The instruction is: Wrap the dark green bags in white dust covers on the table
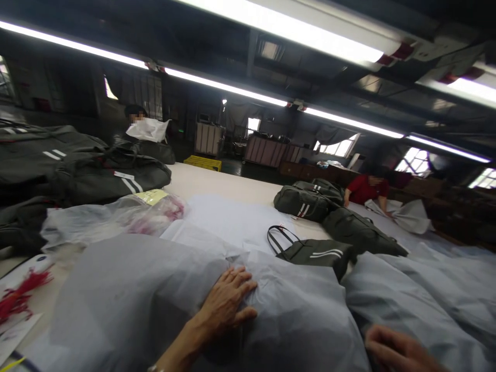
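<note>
Pressing down flat with the left hand (228, 299), fingers spread and gripping nothing, on the grey plastic wrap (155, 294) bulging beneath it. Reaching in low with the right hand (395, 351), half out of view, grip impossible to tell, beside the same wrap, with the dark green bag (313, 253) lying just beyond.

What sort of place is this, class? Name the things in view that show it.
Probably a bag factory's packing floor. Identical dark striped bags lie in piles on a long work table, the person's left hand presses a grey plastic cover, and a co-worker handles similar sheeting.
</note>
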A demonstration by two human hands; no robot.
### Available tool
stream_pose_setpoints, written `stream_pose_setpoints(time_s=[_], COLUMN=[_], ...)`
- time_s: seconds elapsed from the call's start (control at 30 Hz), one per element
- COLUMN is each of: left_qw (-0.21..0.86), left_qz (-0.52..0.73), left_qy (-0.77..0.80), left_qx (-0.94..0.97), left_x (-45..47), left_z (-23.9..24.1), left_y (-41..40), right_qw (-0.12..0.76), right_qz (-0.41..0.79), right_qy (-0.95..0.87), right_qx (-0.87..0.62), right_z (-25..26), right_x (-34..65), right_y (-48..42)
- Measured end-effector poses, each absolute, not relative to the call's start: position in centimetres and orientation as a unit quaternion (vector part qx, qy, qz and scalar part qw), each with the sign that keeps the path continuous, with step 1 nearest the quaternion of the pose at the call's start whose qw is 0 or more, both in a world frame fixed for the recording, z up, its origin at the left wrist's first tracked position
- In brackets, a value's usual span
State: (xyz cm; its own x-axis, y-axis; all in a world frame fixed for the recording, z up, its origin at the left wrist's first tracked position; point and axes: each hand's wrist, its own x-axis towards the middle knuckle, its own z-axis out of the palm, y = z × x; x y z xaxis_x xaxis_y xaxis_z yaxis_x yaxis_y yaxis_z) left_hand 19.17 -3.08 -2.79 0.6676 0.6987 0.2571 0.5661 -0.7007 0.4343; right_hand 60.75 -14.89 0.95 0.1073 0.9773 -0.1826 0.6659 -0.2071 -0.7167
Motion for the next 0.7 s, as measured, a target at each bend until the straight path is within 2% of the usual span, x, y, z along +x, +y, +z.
stream_pose_setpoints(time_s=[0.1, 0.2, 0.33, 0.47, 0.6, 0.7], left_qw=[0.156, 0.159, 0.173, 0.201, 0.224, 0.215], left_qz=[0.213, 0.211, 0.211, 0.226, 0.223, 0.204], left_qy=[0.347, 0.345, 0.351, 0.342, 0.338, 0.339], left_qx=[0.9, 0.901, 0.895, 0.89, 0.886, 0.893], left_x=[19.2, 19.2, 19.3, 19.3, 19.3, 19.3], left_z=[-2.7, -2.9, -3.3, -3.9, -4.4, -4.4], left_y=[-3.0, -3.1, -3.2, -3.0, -2.8, -2.6], right_qw=[0.148, 0.072, -0.07, -0.187, -0.257, -0.275], right_qz=[0.366, 0.345, 0.314, 0.223, 0.14, 0.098], right_qy=[-0.678, -0.76, -0.805, -0.82, -0.845, -0.867], right_qx=[-0.62, -0.546, -0.498, -0.493, -0.448, -0.405], right_z=[7.3, 10.5, 10.0, 8.1, 7.0, 6.4], right_x=[53.0, 45.4, 39.4, 36.9, 35.6, 35.1], right_y=[-9.9, -4.5, 1.3, 5.2, 7.3, 7.8])
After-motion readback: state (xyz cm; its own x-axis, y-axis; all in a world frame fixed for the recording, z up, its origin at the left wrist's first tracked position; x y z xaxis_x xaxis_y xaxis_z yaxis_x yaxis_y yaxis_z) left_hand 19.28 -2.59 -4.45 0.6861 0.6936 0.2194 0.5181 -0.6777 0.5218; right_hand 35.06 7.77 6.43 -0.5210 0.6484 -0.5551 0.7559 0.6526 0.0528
